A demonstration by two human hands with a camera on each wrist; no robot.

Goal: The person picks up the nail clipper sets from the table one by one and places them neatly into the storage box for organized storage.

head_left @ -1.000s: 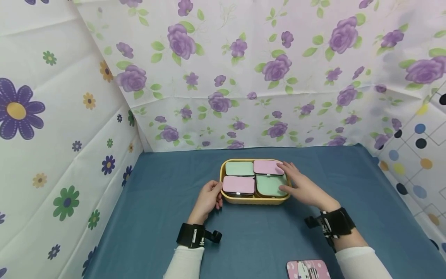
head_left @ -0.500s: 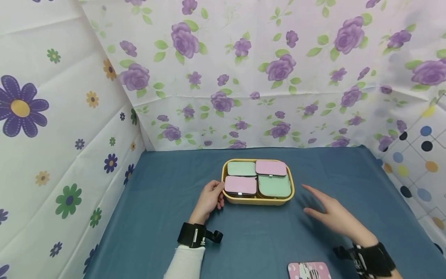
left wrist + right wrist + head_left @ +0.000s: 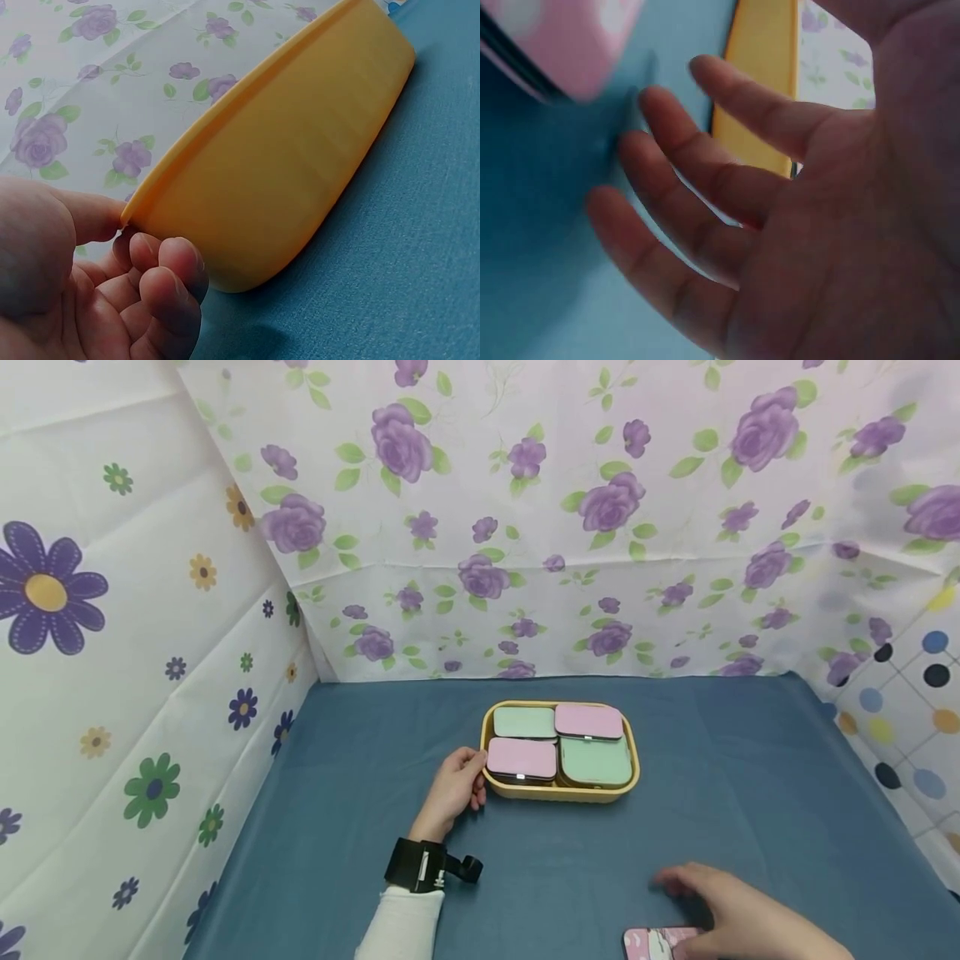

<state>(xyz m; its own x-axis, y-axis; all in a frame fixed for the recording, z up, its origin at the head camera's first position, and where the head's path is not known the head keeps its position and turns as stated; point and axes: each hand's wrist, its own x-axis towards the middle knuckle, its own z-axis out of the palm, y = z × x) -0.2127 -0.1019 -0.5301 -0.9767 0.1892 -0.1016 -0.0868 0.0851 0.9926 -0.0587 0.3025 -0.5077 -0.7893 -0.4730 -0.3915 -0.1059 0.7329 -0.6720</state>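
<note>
A yellow oval storage bin [image 3: 557, 794] stands on the blue cloth, filled with small tins: two mint green and two pink. My left hand [image 3: 452, 785] pinches its left rim between thumb and fingers; the left wrist view shows the bin's smooth outer wall [image 3: 277, 142] beyond them. At the lower right lies a pink tin [image 3: 643, 942] with white dots and a cartoon print, cut off by the frame edge. My right hand [image 3: 742, 914] hovers over that tin, its fingers spread and slightly bent, with nothing held. Its palm [image 3: 817, 247] shows in the right wrist view.
Blue cloth [image 3: 360, 760] covers the table. A white sheet with purple roses [image 3: 483, 577] hangs behind, a flowered sheet [image 3: 150, 693] on the left and a dotted one [image 3: 907, 727] on the right. A black strap camera [image 3: 427, 865] sits on my left wrist.
My right hand has left the bin's right side and come back down to the loose pink tin. My left hand keeps its pinch on the rim. The view has shifted slightly.
</note>
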